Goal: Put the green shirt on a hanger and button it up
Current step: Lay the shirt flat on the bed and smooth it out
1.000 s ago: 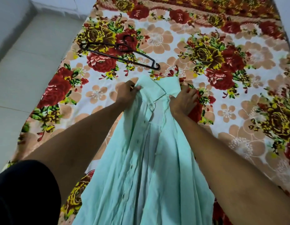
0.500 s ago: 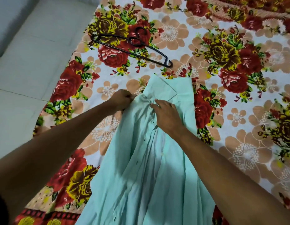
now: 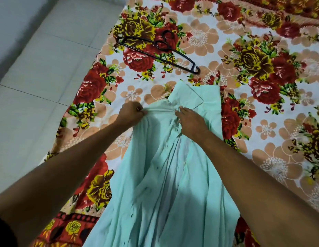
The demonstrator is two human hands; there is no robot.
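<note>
The green shirt (image 3: 165,175) lies spread lengthwise on the bed (image 3: 262,107), front side up, its collar (image 3: 186,98) pointing toward the far edge and its tail running off the near edge of the view. The left hand (image 3: 131,114) is closed in a pinch on a bunch of cloth at the shirt's left shoulder, pulling a taut ridge across to the right hand (image 3: 190,120), whose fingers press down and curl into the fabric just below the collar; whether it grips a fold or only pins it I cannot tell. The black hanger (image 3: 155,50) lies apart from the shirt, nearer the bed's far left corner, untouched. The likely troubles: the shirt is heavily creased and gathered, so the neck opening may stay closed and the hanger could snag or slip into a fold instead of the shoulders; pulling hard between the 2 hands could drag the whole garment toward the left edge; and small buttons may hide in the pleats. Counted: 1 shirt, 1 hanger, 2 hands, 1 floral bedspread (image 3: 253,59).
</note>
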